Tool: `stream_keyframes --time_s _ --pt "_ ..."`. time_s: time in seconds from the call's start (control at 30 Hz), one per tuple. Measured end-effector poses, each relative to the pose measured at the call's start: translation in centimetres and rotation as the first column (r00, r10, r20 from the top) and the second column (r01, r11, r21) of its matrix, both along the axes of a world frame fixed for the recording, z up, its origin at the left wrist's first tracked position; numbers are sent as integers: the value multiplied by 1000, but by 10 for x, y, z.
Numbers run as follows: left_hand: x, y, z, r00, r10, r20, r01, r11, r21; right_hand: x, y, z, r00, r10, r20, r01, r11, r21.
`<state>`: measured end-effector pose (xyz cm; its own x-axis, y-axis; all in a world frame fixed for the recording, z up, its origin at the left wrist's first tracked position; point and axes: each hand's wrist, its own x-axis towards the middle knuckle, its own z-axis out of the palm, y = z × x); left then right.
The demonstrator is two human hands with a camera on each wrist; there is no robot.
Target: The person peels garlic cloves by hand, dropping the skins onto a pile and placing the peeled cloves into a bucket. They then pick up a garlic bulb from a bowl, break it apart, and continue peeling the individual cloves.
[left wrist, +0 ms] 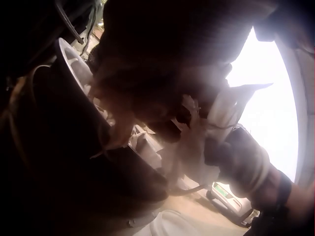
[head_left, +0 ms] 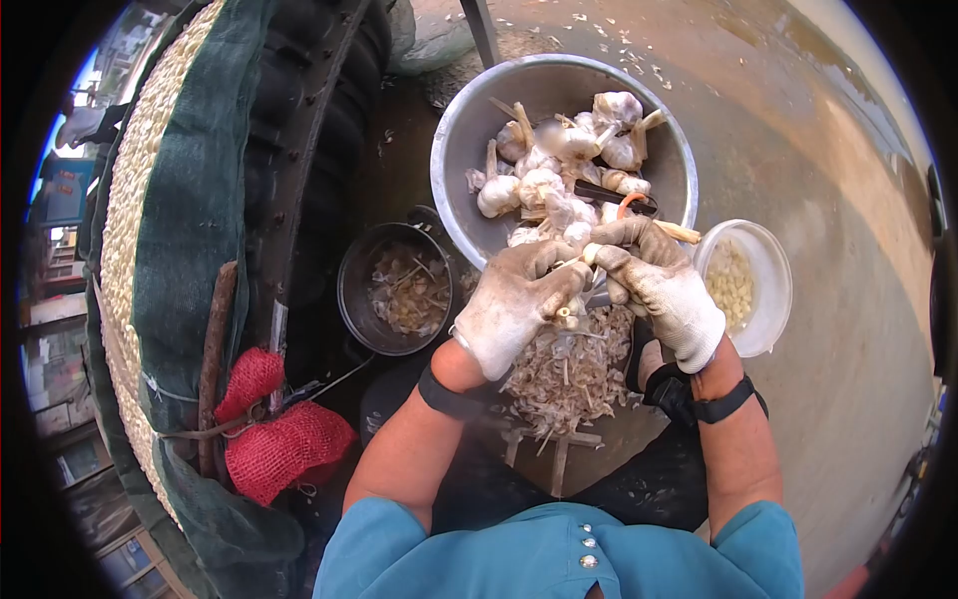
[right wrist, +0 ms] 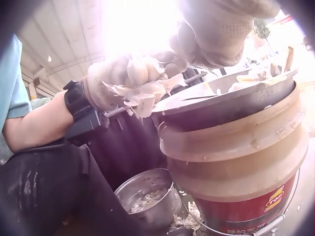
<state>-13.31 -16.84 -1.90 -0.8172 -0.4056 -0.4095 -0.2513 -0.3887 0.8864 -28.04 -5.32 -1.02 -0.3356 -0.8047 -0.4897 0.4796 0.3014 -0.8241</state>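
Note:
Both hands wear soiled white knit gloves and meet over the near rim of a metal basin (head_left: 445, 165) of garlic bulbs (head_left: 539, 187). My left hand (head_left: 509, 304) holds garlic cloves (right wrist: 138, 71) with loose papery skin hanging below them in the right wrist view. At the fingertips of my right hand (head_left: 674, 299), its thumb and forefinger pinch a pale garlic clove (head_left: 591, 254) beside the left fingers. The left wrist view is dark, with dangling skins (left wrist: 189, 142) against the light. A black handle (head_left: 614, 197) lies among the bulbs.
A white tub (head_left: 783, 290) of peeled cloves stands to the right. On the left is a metal pot (head_left: 346, 290) with skins. Peelings (head_left: 569, 384) heap below the hands. Red mesh bags (head_left: 284, 449) hang at left. The basin sits on a ribbed bucket (right wrist: 231, 157).

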Motion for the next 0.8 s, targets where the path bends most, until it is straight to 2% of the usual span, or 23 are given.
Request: stream_keyframes --time_s 0.1,0.17,0.2,0.27,0.4,0.47,0.5,0.6,0.67,0.8 --pt "1 0 0 999 -22 33 23 999 -43 0 1 -1 1000 19 -15 -19 999 36" --pt "2 0 0 990 -21 140 32 996 -79 0 2 -7 987 98 -131 -99 995 5" --pt "2 0 -2 990 -26 142 37 996 -80 1 2 -5 987 94 -129 -94 996 5" --pt "2 0 -10 999 11 35 -12 1000 18 1 2 2 981 91 -174 -84 995 46" --pt "-2 7 -14 996 78 43 -76 996 -48 -2 4 -9 996 72 -59 -73 997 -17" --pt "-2 7 -15 993 115 24 -116 992 51 -4 4 -1 988 129 -84 -125 991 48" --pt "-2 5 -17 993 116 24 -117 992 49 -4 4 0 988 129 -85 -126 991 46" --pt "-1 2 -22 999 27 -31 -28 999 -42 -3 5 -1 994 106 -20 -106 994 15" --pt "-4 6 -22 999 49 20 -45 985 -169 0 4 -6 991 104 -89 -109 993 -53" --pt "-4 7 -12 997 76 -17 -78 975 -208 3 5 -16 987 40 -153 -54 994 -91"
